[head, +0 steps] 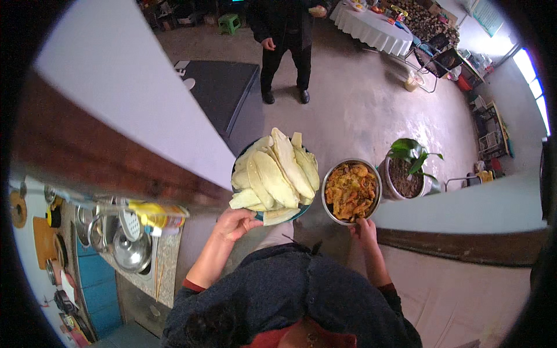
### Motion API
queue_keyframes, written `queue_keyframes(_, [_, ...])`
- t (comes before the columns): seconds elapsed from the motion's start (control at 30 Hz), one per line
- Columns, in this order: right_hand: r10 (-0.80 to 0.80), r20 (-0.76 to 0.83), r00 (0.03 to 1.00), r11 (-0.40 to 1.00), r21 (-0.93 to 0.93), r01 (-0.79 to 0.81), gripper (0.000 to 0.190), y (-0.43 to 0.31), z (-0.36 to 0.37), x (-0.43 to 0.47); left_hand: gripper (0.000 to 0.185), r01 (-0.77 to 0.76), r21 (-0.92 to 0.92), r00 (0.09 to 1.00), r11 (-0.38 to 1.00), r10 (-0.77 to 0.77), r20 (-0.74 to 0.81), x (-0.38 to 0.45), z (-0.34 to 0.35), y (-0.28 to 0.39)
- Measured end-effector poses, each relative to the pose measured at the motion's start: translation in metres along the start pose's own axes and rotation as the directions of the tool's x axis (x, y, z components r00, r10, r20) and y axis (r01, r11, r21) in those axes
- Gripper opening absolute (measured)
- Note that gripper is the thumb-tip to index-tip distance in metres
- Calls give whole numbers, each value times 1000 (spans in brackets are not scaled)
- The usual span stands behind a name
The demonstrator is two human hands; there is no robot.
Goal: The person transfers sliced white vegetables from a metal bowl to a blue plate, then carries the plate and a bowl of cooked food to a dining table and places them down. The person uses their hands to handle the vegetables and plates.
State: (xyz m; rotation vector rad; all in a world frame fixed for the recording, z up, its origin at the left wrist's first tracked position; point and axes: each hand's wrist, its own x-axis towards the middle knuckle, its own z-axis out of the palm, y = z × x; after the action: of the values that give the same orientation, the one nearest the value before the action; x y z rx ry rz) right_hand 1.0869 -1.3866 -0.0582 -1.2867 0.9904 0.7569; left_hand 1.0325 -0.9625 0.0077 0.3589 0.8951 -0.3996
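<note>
My left hand [237, 223] grips the lower left rim of a round plate [303, 211], dark green where its edge shows. Long, pale yellow flat pieces of food [272, 174] are heaped on it and hide most of it. To the right, my right hand [364, 229] holds a round metal bowl [380, 187] by its lower rim. Orange-brown cooked food in chunks [351, 191] fills the bowl. The two dishes are side by side with a narrow gap between them. Some fingers are hidden under the dishes.
Door frame edges [209, 193] flank me. A potted plant [407, 174] stands beyond the bowl. A person in dark clothes [287, 52] stands ahead, near a low dark table [217, 91]. Further back is a table with a white cloth [374, 28]; a kitchen counter [167, 261] lies left.
</note>
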Motion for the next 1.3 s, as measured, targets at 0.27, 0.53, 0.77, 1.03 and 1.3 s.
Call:
queue_keyframes(0.27, [-74, 28, 997, 997, 8, 74, 13, -88, -4, 58, 42, -85, 5, 995, 996, 85, 59, 81, 43, 31])
queue_keyframes(0.53, [-134, 150, 979, 970, -184, 161, 15, -195, -22, 139, 34, -207, -135, 978, 969, 206, -23, 158, 116, 37])
queue_keyframes(0.77, [-196, 190, 962, 945, -227, 237, 18, -249, 21, 207, 31, -309, -189, 948, 932, 318, 16, 190, 120, 52])
queue_keyframes(1.03, [-158, 350, 923, 940, -234, 249, 22, -335, 116, 324, 40, -402, -92, 912, 911, 390, -128, 253, 137, 130])
queue_keyframes(1.3, [-96, 475, 874, 913, -307, 267, 27, -459, 257, 425, 47, -448, 16, 876, 894, 443, -192, 322, 191, 267])
